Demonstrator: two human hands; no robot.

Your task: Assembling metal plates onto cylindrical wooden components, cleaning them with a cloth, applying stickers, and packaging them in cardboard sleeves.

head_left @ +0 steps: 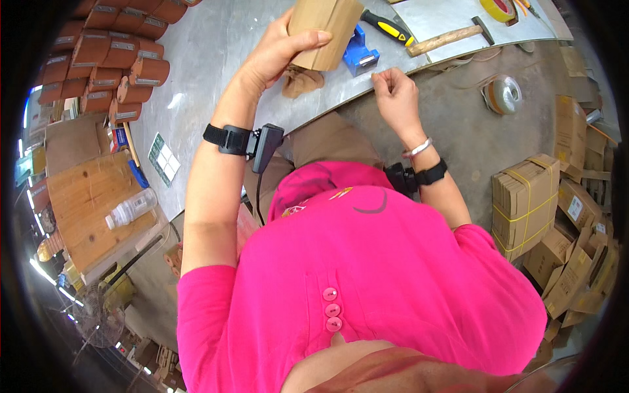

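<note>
My left hand [285, 52] is closed round a tan, paper-brown block [325, 29] with creased or angled sides, its thumb lying across the near face. The block's top is cut off by the edge of the view. Just below it on the table lies a crumpled brown cloth [303, 83]. My right hand [398, 98] is in the air by the table's near edge, thumb and fingers pinched together; whatever they may hold is too small to make out. Between the hands stands a blue tape dispenser-like tool [360, 56].
Across the grey metal table [216, 62] lie a hammer [449, 40], a black-and-yellow handled tool [388, 27] and a yellow tape roll [499, 9]. Reddish-brown curved pieces [105, 56] are stacked at left, near a plastic bottle [131, 208]. Tied cardboard [524, 203] stands at right.
</note>
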